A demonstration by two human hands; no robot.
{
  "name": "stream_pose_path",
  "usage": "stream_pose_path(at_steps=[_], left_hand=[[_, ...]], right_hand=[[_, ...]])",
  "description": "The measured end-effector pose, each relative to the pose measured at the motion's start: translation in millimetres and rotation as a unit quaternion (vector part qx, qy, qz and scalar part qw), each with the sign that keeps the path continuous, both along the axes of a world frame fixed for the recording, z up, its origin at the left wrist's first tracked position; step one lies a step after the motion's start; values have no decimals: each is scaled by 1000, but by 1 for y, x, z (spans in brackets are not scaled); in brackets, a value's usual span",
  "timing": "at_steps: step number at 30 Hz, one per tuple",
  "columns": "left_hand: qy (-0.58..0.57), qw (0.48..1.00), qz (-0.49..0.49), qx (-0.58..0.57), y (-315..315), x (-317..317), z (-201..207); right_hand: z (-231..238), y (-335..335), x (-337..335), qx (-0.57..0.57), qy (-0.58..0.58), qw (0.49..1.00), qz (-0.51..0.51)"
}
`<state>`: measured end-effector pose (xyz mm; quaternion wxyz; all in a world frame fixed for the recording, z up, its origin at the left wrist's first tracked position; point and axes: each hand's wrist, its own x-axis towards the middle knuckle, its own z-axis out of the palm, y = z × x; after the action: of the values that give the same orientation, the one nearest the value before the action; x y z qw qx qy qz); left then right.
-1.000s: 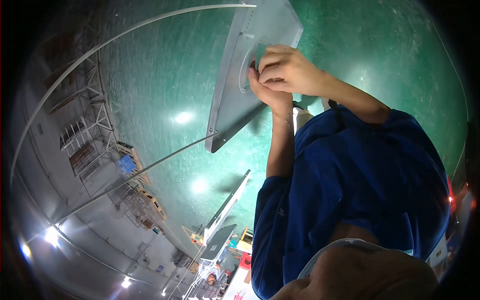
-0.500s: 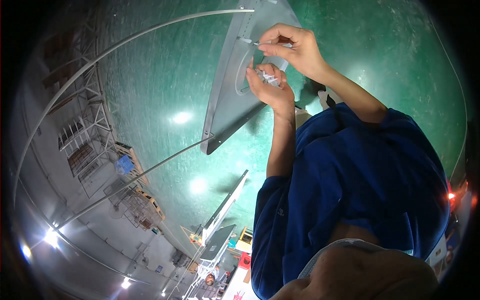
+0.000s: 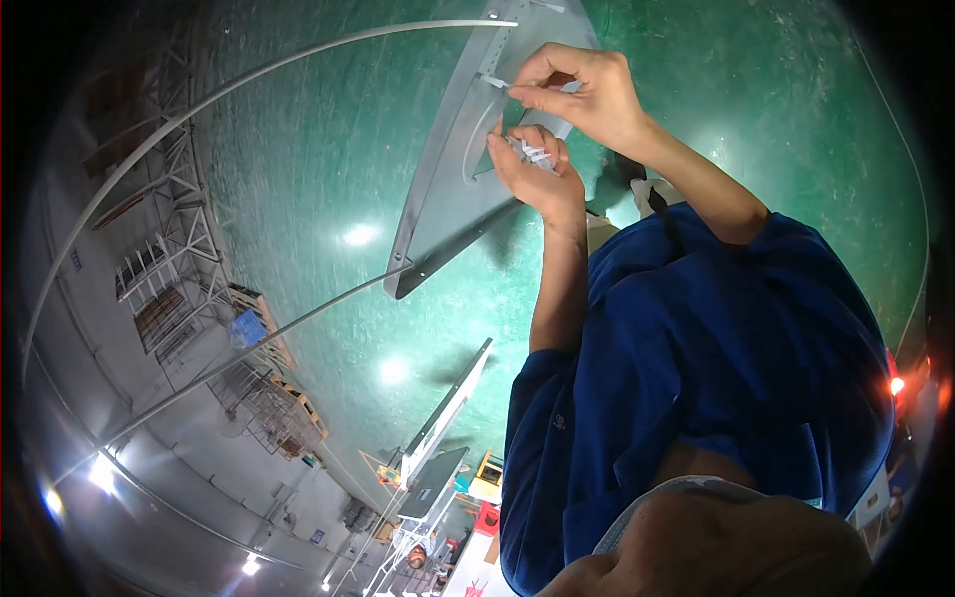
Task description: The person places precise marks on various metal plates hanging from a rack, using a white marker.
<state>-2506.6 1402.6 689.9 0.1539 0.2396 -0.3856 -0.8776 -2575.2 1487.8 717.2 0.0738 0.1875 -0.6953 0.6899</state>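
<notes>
Panel: 1, grey (image 3: pixel 430 224), tilted above the floor (image 3: pixel 318 169), in front of the wearer; top end cut off by the frame.
Right hand (image 3: pixel 589 95): thumb and forefinger pinched on the end of a tab (image 3: pixel 494 82), white, at the panel.
Left hand (image 3: pixel 542 186): cupped palm up, holding white bits (image 3: pixel 535 154), just below the right hand and in front of the panel.
White bits: several, overlapping; exact count can't be read.
Tabs: 2 visible on the panel, the pinched one and a second (image 3: pixel 546 6) at the top edge of view.
Rods: 2, upper (image 3: pixel 249 76) and lower (image 3: pixel 279 333), both running from the left to the panel's edge.
In the way: both hands cover part of the panel's cutout (image 3: pixel 513 117) and its curved outline; the rods cross in front of the background.
Other boards: 2 below, well apart from the panel; one pale and narrow (image 3: pixel 448 413), one dark (image 3: pixel 435 485) beside it.
Far items: 1 yellow box (image 3: pixel 488 476), 1 red item (image 3: pixel 486 518), 1 blue bundle (image 3: pixel 247 327) near racking.
People: 1 other, small, at the bottom (image 3: pixel 416 553); hands too small to read.
Wearer: blue top (image 3: pixel 716 338) filling the lower right.
Red glow: 1 bright spot (image 3: pixel 896 385), right edge.
</notes>
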Motion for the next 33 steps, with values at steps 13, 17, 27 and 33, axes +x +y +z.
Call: stream_pose_path(at_steps=[13,17,27,33], left_hand=[[-9,1000,-4,-5,-3,3,-5],[-18,999,-28,-2,-6,2,-1],[-23,998,-65,-13,-18,5,-4],[-5,994,-109,-25,-26,9,-7]], right_hand=[[4,-4,6,6,0,1000,-17],[1,-1,4,15,7,999,-33],[-56,-7,30,-177,-159,971,-25],[-57,-17,33,-83,-104,987,-95]])
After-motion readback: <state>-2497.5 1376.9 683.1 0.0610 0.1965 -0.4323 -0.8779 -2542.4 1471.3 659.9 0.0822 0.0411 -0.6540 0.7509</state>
